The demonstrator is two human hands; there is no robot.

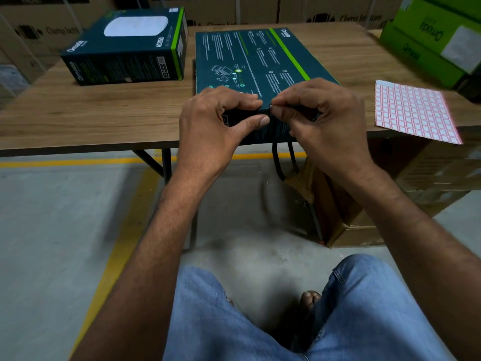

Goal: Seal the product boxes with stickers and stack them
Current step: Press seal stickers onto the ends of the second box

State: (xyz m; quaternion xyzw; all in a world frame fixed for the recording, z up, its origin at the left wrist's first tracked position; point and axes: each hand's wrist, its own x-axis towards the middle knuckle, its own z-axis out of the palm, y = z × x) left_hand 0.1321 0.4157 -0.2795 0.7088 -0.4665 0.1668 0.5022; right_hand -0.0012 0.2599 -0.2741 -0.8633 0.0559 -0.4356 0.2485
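Two hands meet at the near edge of the dark product box (250, 56), which we see lying flat on the wooden table (91, 110), its near end at the table's front edge. We note the left hand (216, 118) grips that edge, curled fingers on the top face and thumb (256, 122) pressed on the front face. The right hand (320, 118) touches the left fingertips, its fingers bunched and pinching what looks like a small pale sticker (271, 108) right at the box edge; too small for us to be sure. Sticker sheet (413, 110) lies on the table to the right, apart from the box, its near corner overhanging. Second dark box (125, 48) sits far left on the table; green boxes (426, 35) are stacked at far right
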